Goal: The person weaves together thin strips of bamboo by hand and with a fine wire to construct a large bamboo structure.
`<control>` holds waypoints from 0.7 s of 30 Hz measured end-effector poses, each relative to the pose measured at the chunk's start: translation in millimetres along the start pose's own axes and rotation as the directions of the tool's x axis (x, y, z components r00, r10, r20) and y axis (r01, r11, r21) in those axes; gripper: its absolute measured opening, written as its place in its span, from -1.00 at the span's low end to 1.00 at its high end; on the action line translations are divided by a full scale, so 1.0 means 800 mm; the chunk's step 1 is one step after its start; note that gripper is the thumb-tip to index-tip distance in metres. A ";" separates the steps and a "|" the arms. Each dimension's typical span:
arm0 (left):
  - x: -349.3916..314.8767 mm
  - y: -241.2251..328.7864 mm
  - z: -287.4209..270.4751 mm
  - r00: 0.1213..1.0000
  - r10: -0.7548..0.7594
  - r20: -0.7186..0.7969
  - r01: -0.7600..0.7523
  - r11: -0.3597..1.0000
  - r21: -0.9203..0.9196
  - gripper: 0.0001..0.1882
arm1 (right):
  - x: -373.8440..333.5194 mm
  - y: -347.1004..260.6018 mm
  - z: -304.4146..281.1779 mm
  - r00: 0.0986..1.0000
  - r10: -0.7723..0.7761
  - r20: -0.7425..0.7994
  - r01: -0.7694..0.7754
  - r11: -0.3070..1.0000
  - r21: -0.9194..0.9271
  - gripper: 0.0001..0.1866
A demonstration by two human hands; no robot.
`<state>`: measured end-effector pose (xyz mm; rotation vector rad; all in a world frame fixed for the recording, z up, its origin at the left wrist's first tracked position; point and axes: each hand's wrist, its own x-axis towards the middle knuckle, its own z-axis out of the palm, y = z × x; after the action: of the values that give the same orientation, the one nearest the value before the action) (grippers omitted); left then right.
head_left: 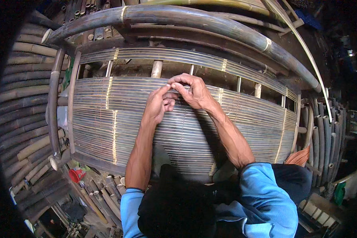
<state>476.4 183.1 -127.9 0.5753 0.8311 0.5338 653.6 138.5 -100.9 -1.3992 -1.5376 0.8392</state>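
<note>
My left hand [160, 104] and my right hand [193, 92] meet fingertip to fingertip above a bench seat of dark bamboo slats [135, 97]. Thumb and forefinger are pinched together on each hand. Whatever lies between the fingertips, if anything, is too small to make out. The left hand's other fingers are curled in; those of the right bend over the pinch. Below the hands, thin lines like cord or wire cross the slats. Behind them a gap in the slats shows the cross supports [157, 68].
A thick bamboo pole [166, 15] forms the bench's far rail. Stacked bamboo poles [25, 95] fill the left side, and upright bamboo lengths [325, 142] stand at the right. A red container [76, 175] lies at the lower left; orange material [299, 156] sits by the right end.
</note>
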 end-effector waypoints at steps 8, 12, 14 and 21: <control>-0.027 0.019 0.005 0.937 0.349 -0.007 -0.340 0.919 0.199 -0.69 | 0.004 -0.009 -0.002 0.997 0.007 -0.077 -0.005 1.000 0.027 -0.81; -0.036 0.039 0.016 0.861 0.502 0.078 -0.508 0.849 0.141 -0.62 | 0.005 -0.019 -0.008 0.995 -0.001 -0.103 0.003 1.000 0.022 -0.83; -0.038 0.049 0.029 0.800 0.592 0.096 -0.600 0.791 0.121 -0.59 | 0.006 -0.018 -0.009 0.991 -0.066 -0.118 0.064 0.998 -0.017 -0.86; -0.096 0.085 0.064 0.737 0.669 0.100 -0.647 0.740 -0.182 -0.53 | 0.005 -0.046 0.006 0.954 -0.269 -0.130 0.270 0.963 -0.010 -0.90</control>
<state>460.0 169.7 -15.4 0.7789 0.4061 1.1782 634.8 137.9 -69.0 -1.1796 -1.5777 0.5746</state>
